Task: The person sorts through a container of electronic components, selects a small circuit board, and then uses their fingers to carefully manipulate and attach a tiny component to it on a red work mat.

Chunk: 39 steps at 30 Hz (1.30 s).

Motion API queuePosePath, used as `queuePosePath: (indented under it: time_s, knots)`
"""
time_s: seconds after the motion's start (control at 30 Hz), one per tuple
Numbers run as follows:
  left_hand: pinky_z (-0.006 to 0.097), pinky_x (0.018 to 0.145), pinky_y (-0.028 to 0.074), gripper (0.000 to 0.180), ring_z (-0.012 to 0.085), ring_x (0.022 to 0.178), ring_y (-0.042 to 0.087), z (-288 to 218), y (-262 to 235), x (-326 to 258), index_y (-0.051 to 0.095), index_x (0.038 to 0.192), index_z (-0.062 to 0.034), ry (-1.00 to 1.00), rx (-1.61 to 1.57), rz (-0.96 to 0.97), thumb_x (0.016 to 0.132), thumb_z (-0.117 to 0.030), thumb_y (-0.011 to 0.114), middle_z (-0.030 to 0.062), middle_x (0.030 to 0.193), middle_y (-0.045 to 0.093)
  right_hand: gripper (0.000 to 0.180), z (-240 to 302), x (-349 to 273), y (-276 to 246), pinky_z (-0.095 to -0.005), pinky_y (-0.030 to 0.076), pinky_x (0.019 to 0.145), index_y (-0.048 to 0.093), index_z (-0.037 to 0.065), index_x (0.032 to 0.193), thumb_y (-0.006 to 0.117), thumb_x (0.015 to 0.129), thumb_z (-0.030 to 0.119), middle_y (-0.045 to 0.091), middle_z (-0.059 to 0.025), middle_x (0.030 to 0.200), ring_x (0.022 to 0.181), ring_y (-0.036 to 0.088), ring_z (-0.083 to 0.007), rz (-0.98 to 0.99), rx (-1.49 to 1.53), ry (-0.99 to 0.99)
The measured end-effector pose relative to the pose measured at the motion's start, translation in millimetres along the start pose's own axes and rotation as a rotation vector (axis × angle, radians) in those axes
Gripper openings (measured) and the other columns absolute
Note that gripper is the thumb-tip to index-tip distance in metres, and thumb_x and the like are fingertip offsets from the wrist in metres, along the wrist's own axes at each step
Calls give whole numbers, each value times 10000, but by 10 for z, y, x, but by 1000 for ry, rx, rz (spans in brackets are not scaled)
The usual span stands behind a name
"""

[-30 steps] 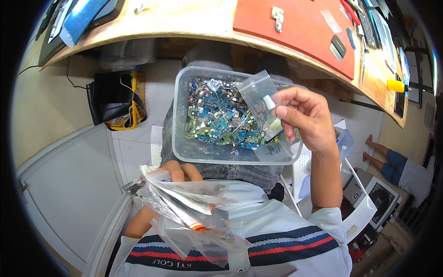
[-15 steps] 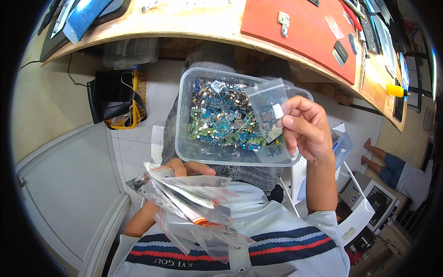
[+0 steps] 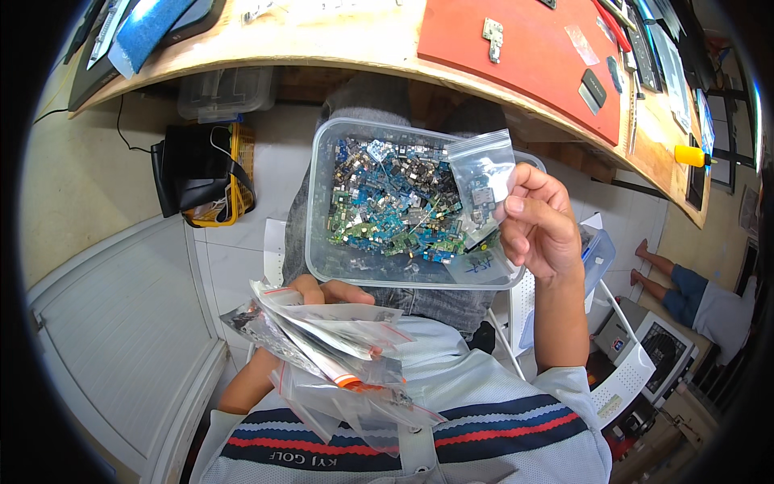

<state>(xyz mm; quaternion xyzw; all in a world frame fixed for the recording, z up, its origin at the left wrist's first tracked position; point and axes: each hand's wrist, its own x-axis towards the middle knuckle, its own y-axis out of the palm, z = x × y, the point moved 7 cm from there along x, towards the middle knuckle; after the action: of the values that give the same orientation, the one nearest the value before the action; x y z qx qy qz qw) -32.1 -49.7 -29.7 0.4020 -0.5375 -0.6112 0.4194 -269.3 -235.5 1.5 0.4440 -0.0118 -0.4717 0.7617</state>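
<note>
My right hand (image 3: 542,216) pinches a clear zip bag (image 3: 481,171) by its side, held upright above the right part of a plastic tub; a small circuit board shows inside the bag. The clear tub (image 3: 355,273) rests on my lap, filled with many small blue, green and dark circuit boards (image 3: 395,198). Another clear bag with handwriting (image 3: 485,268) lies at the tub's near right corner. In front of my chest, my left hand (image 3: 322,292) is closed round a fanned stack of zip bags (image 3: 339,343), some with red or orange edges. Its fingers are partly hidden behind them.
A wooden desk (image 3: 322,42) with a red mat (image 3: 484,50) curves across the far side. Below it at left stands a yellow basket (image 3: 238,181) with a black bag. White perforated chair parts (image 3: 621,387) are at right, where another person (image 3: 709,306) lies farther off.
The zip bag in my right hand has turned toward me and moved slightly right, so the board inside shows more plainly. My left hand and its stack are nearly still.
</note>
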Motion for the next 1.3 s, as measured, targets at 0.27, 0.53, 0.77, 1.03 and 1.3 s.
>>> queuePosePath:
  time_s: [0.27,0.53,0.77,1.03,1.3]
  knots:
    - [773,1214,344,439,592,1534,366,42,230,53,773,1065,10,-170,140,-237,963,-416,800,333,1711,316,169,-241,-350,578,-225,501,528,750,-40,1128,739,960,-35,779,-131,952,592,658,-86,55,-564,96]
    - [785,1178,363,484,636,1356,553,34,263,42,650,1190,46,-103,235,24,1053,-417,678,456,1294,628,431,-153,-573,1085,-417,605,783,743,-32,1270,823,857,63,762,-168,1116,909,749,-321,516,-1259,-204]
    - [765,1131,442,505,631,1333,571,60,208,-24,659,1222,36,-40,198,37,1045,-436,691,420,1262,647,393,31,-620,600,-420,520,872,773,53,1151,883,792,170,772,-77,1075,1058,683,-282,302,-1948,-57]
    - [831,1115,378,728,672,1344,534,53,152,-16,659,1278,53,-70,170,119,963,-600,728,437,1291,629,168,97,-697,510,-400,475,773,737,82,905,859,798,126,689,-43,842,848,662,-276,256,-1783,-167]
    - [770,1078,490,757,606,1309,607,60,226,-44,534,1462,20,-60,282,-61,983,-530,733,419,1188,684,328,-6,-730,568,-409,445,827,816,75,1028,908,730,176,634,-58,928,910,620,-271,290,-1984,-131]
